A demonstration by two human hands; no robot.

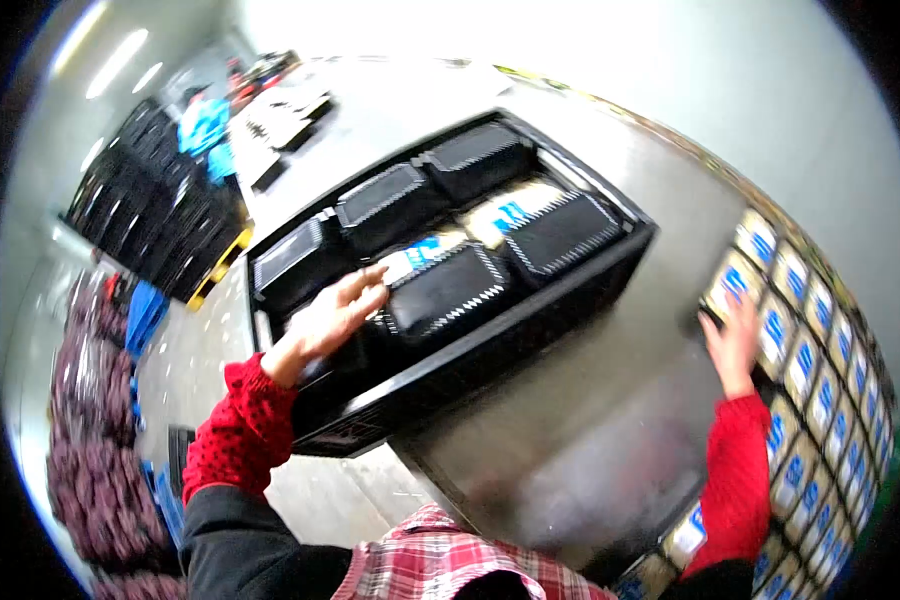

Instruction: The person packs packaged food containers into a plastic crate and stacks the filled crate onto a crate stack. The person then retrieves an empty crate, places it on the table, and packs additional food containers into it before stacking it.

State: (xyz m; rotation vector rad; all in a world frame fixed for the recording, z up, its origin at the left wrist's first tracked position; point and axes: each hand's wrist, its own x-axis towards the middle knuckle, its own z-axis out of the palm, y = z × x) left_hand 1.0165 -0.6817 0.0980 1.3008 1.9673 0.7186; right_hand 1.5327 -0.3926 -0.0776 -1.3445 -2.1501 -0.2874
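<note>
A large black crate (470,375) stands on the metal table, tilted in view. Black trays (450,290) lie in it, and packs with blue-and-white labels (515,212) show between them. Over the crate's near left part is my left hand (340,310), fingers apart, beside a black tray; nothing shows in it. At the right, my right hand (735,340) is on a labelled pack (735,285) at the edge of many such packs in black trays. Its fingers are bent over the pack, with the thumb at the side.
The metal table (570,450) spreads below the crate. Stacked black crates (155,200) rise at the left, near a person in blue (202,125). Wrapped dark red bundles (90,480) stand at the far left. A white table (270,135) with black items is behind.
</note>
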